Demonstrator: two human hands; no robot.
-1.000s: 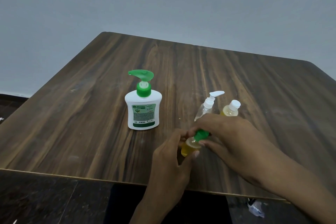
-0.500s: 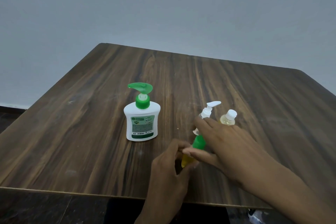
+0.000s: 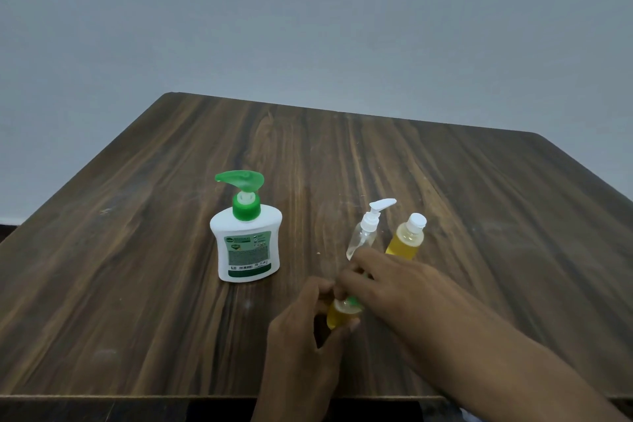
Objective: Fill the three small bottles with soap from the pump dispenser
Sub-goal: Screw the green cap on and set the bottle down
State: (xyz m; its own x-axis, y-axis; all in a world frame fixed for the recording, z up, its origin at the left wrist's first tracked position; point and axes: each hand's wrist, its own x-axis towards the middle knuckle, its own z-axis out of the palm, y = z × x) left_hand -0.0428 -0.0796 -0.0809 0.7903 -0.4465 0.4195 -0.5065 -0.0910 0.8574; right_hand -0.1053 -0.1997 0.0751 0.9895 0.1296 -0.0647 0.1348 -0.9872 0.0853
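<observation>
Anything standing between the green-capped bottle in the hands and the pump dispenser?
Nothing visible. Bare table lies between the green-capped bottle, held by the left hand and right hand, and the pump dispenser. The other two bottles stand behind it.

A plain wall [image 3: 308,17] of pale grey-blue fills the upper part of the view, smooth and evenly lit, with a soft dimming toward the corners. Below it stands a tabletop [image 3: 479,202] of dark brown wood-grain laminate, its streaks running from the near edge toward the wall, some lighter and amber, some almost black. The far right corner is rounded. Faint scuffs and small pale specks mark the surface, and a dull sheen lies over the middle. The near edge shows a thin lighter band. Beneath it and at the far left lies a dark floor [image 3: 85,411], its detail too dim to tell.
</observation>
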